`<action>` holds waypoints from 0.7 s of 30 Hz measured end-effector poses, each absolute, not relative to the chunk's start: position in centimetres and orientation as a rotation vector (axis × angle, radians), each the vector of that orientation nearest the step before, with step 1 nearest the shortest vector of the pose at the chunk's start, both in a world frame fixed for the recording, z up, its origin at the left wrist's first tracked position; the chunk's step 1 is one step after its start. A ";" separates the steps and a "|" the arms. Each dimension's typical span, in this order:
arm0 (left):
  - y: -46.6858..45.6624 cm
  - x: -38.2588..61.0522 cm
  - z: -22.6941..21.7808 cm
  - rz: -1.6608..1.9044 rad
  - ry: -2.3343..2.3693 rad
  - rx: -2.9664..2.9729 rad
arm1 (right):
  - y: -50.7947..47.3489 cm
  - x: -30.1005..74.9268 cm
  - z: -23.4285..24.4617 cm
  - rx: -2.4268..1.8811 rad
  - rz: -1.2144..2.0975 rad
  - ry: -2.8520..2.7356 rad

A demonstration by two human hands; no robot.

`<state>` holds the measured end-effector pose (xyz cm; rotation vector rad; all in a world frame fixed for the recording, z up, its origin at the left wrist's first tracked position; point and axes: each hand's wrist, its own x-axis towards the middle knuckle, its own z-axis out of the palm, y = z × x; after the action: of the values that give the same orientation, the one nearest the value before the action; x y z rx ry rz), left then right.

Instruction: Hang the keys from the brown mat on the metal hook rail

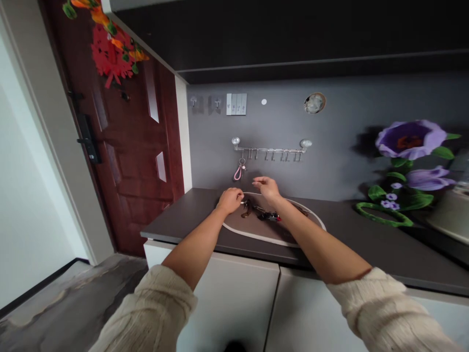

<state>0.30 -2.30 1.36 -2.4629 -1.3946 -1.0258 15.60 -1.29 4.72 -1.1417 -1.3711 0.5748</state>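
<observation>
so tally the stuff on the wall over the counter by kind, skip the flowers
stick-on hooks: 2
switch panel: 1
hook rail: 1
pink key strap: 1
white dot: 1
round hole with stuffing: 1
total: 7

Dark red panelled door [135, 146] beside grey wall [330, 146]; white cabinets [227, 308] under dark countertop [183, 215].
</observation>
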 end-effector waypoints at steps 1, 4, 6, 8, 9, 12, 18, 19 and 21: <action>-2.3 0.3 1.3 -1.007 -1.377 -2.484 | -1.7 15.9 4.3 -1.159 0.560 -1.398; -2.2 0.5 1.1 -0.947 -1.351 -2.532 | -2.5 16.8 3.1 -1.236 0.487 -1.473; -2.0 0.6 1.0 -0.921 -1.344 -2.548 | -2.8 17.2 2.6 -1.310 0.420 -1.546; -1.7 0.8 0.9 -0.917 -1.344 -2.552 | -3.0 17.4 2.3 -1.396 0.329 -1.646; -1.5 0.8 0.9 -0.920 -1.351 -2.549 | -3.0 17.4 2.2 -1.438 0.276 -1.705; -1.2 1.0 0.7 -0.917 -1.375 -2.558 | -2.8 17.3 2.1 -1.525 0.117 -1.874; -0.9 1.0 0.5 -0.922 -1.369 -2.592 | -1.9 17.0 1.4 -1.589 -0.010 -2.035; -1.0 1.0 0.5 -0.931 -1.375 -2.589 | -1.8 17.1 1.3 -1.593 -0.014 -2.043; -1.0 1.0 0.5 -0.946 -1.386 -2.588 | -1.6 17.1 1.2 -1.594 -0.012 -2.052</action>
<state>0.97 -0.96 0.53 -2.5875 -1.3859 -0.9457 17.10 -1.65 1.17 -1.5945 -2.0525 -0.0124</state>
